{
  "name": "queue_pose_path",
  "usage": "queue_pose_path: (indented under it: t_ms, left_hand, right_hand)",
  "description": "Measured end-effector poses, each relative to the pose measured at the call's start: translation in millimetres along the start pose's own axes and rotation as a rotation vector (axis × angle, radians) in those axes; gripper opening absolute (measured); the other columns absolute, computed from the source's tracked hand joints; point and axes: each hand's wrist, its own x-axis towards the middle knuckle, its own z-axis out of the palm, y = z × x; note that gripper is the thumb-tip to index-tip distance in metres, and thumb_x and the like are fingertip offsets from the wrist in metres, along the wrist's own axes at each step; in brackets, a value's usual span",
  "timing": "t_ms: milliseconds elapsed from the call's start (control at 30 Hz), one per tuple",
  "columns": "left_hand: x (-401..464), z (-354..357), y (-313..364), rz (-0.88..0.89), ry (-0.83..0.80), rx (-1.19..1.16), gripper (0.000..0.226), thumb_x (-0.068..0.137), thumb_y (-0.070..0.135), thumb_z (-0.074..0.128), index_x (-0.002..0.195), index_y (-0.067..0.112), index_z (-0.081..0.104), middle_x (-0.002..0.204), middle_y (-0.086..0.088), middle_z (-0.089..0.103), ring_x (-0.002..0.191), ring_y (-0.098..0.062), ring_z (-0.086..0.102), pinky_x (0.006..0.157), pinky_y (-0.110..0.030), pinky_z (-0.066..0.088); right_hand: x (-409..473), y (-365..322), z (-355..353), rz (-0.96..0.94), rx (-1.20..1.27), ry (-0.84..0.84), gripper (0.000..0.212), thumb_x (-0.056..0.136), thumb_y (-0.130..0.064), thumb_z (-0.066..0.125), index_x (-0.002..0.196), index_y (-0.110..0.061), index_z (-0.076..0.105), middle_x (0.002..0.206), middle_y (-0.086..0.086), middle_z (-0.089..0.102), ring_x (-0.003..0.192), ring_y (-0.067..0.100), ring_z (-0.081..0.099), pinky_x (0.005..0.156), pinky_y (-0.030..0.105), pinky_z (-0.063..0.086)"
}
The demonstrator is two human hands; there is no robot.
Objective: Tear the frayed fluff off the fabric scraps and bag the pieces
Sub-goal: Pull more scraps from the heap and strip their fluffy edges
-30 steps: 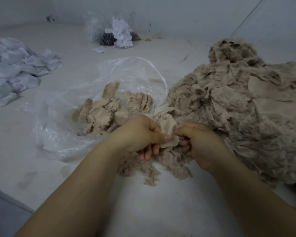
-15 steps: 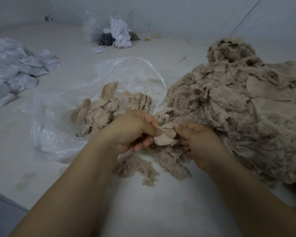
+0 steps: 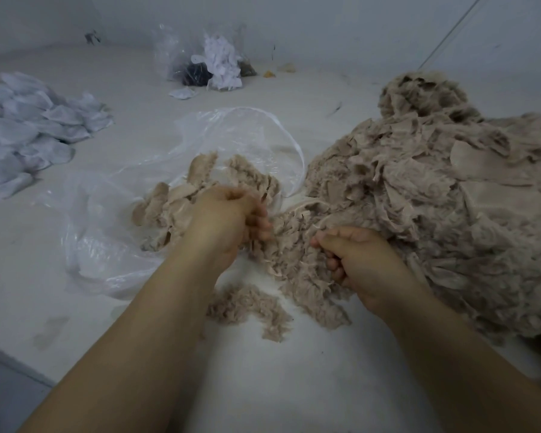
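A clear plastic bag [image 3: 113,254] lies open on the floor with several beige fabric pieces [image 3: 172,207] inside. My left hand [image 3: 228,220] hovers at the bag's mouth, blurred, with its fingers curled under. The fabric scrap it carries is hidden beneath them. My right hand [image 3: 356,260] sits lower, at the foot of the big heap of beige scraps [image 3: 434,207], and its curled fingers grip torn fluff. Loose torn fluff [image 3: 250,307] lies on the floor between my forearms.
A pile of white fabric pieces [image 3: 28,132] lies at the far left. A second clear bag [image 3: 200,57] with white and dark scraps stands against the back wall. The floor [image 3: 278,385] is pale grey. A darker edge [image 3: 0,385] runs along the lower left.
My hands were pinching one scrap together and have pulled apart. The left hand has moved up and left to the bag's mouth, and the right has dropped onto the fluff by the heap.
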Motion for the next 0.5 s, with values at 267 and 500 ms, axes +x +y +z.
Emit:
queue_pose_path:
  t_ms: [267, 500]
  left_hand:
    - [-10.6, 11.7, -17.3, 0.269, -0.144, 1.194, 0.039, 0.075, 0.034, 0.083, 0.102, 0.015, 0.063, 0.086, 0.001, 0.061, 0.076, -0.016, 0.059, 0.068, -0.034, 0.053]
    - [-16.5, 33.8, -27.3, 0.371, -0.403, 0.985, 0.034, 0.091, 0.010, 0.059, 0.125, 0.016, 0.063, 0.112, -0.001, 0.066, 0.101, -0.017, 0.061, 0.081, -0.022, 0.046]
  right_hand:
    - [2.3, -0.2, -0.8, 0.023, 0.040, 0.013, 0.024, 0.088, -0.016, 0.068, 0.066, -0.020, 0.076, 0.052, -0.002, 0.053, 0.047, 0.010, 0.041, 0.043, 0.022, 0.035]
    - [7.0, -3.5, -7.5, -0.002, 0.098, 0.053, 0.014, 0.090, -0.010, 0.065, 0.083, -0.020, 0.072, 0.057, -0.005, 0.054, 0.045, 0.005, 0.044, 0.038, 0.018, 0.033]
